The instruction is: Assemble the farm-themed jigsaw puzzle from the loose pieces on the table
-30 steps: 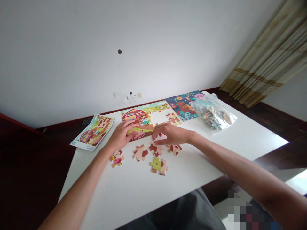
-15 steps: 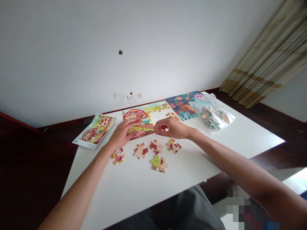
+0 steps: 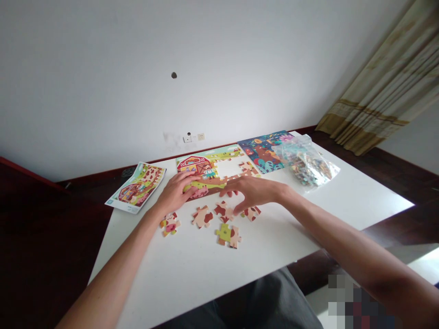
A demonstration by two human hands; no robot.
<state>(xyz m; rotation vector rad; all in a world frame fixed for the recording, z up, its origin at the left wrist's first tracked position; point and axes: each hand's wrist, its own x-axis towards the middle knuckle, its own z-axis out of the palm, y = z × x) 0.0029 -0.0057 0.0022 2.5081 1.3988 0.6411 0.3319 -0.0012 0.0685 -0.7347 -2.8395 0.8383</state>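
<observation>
Left hand [image 3: 176,189] spread over farm puzzle [image 3: 211,181] on white table [image 3: 192,269], hiding lower-left corner. Right hand [image 3: 248,189]: thumb and fingers apart, partly covering a spotted piece [image 3: 253,213]. Farther right, clear bag [image 3: 310,167], contents indistinct.

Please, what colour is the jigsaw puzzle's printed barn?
The printed barn is red with white trim, clearest in the head view.

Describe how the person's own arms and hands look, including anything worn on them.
The left hand and right hand wear no gloves. The left forearm and right forearm are slim and tapering, with no sleeve, watch or bracelet in view. Rings or markings can't be made out.
</observation>
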